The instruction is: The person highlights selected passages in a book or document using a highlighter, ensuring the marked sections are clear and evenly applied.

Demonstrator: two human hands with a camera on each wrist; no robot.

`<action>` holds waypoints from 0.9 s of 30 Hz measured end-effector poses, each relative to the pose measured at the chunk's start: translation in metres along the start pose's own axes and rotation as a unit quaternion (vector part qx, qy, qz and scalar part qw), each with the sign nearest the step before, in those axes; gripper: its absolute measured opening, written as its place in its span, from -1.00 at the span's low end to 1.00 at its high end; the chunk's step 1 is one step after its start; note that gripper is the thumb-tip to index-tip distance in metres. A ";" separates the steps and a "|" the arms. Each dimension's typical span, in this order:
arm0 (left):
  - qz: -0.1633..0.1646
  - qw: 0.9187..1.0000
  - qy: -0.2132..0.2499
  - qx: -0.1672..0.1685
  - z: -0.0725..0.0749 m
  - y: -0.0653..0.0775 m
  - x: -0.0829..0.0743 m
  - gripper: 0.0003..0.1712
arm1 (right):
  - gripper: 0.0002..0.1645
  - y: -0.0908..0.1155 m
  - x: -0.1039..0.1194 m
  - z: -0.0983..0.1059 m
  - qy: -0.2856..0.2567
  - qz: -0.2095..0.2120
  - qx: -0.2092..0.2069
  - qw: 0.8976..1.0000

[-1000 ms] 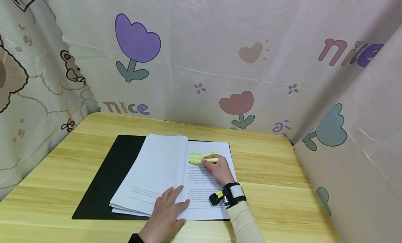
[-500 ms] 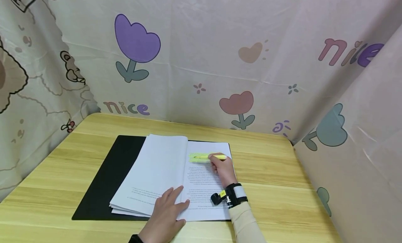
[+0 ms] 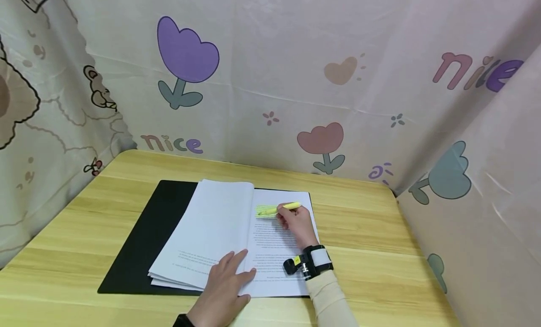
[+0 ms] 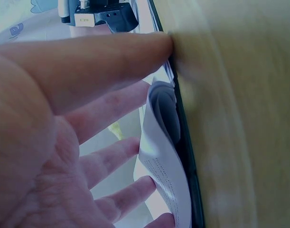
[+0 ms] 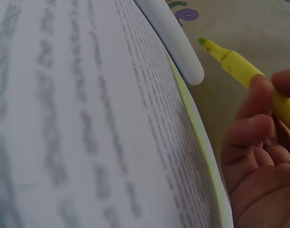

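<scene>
I judge highlighting is underway: my right grip (image 3: 299, 224) pinches the yellow highlighter (image 5: 242, 69) over marked lines (image 3: 263, 207) on the right-hand page (image 3: 274, 266), left grip (image 3: 224, 289) fingers spread, so next calls for lowering the tip (image 5: 201, 41) to unmarked text (image 3: 266, 240).

The highlighter (image 5: 242, 68) looks like smooth plastic, the pages (image 3: 213, 219) smooth, matt paper, the black cover (image 3: 148, 242) smooth and matt; the table (image 3: 372, 261) shows wood grain with a soft sheen, the curtain (image 3: 262, 59) creased cloth, the sleeve (image 3: 330, 296) matt, wrinkled cloth
</scene>
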State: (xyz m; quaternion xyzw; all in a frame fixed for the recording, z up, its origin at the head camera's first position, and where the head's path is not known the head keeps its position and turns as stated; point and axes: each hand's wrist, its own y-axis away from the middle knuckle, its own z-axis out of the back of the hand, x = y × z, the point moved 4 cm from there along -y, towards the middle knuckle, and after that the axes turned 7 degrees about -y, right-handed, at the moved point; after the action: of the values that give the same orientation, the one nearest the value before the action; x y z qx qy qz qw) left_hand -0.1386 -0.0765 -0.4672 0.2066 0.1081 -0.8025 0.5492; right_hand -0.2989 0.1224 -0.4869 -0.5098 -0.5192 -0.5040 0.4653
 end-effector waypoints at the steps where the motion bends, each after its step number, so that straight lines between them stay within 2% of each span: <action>1: -0.001 1.000 0.000 0.001 0.000 0.000 0.000 -0.46 | -0.72 0.000 0.000 -0.001 0.013 0.003 0.007 1.000; 6: -0.007 1.000 -0.003 0.003 -0.001 -0.002 -0.003 -0.45 | -0.74 -0.003 -0.004 0.000 0.036 0.005 0.013 0.999; 11: -0.007 1.000 -0.014 -0.002 0.000 -0.001 -0.002 -0.45 | -0.74 -0.005 -0.008 0.002 0.028 -0.006 0.011 1.000; 19: -0.013 1.000 -0.014 -0.013 0.001 0.001 -0.002 -0.46 | -0.71 -0.010 -0.010 0.002 0.019 -0.013 0.041 0.999; 27: -0.005 1.000 -0.009 -0.007 0.001 0.001 -0.001 -0.46 | -0.73 -0.007 -0.008 -0.002 0.039 -0.008 0.061 0.997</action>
State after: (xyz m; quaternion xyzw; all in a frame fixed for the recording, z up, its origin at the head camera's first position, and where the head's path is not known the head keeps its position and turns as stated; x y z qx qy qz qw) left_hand -0.1379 -0.0762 -0.4654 0.1950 0.1098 -0.8063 0.5475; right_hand -0.3058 0.1201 -0.4953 -0.4565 -0.5343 -0.4946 0.5113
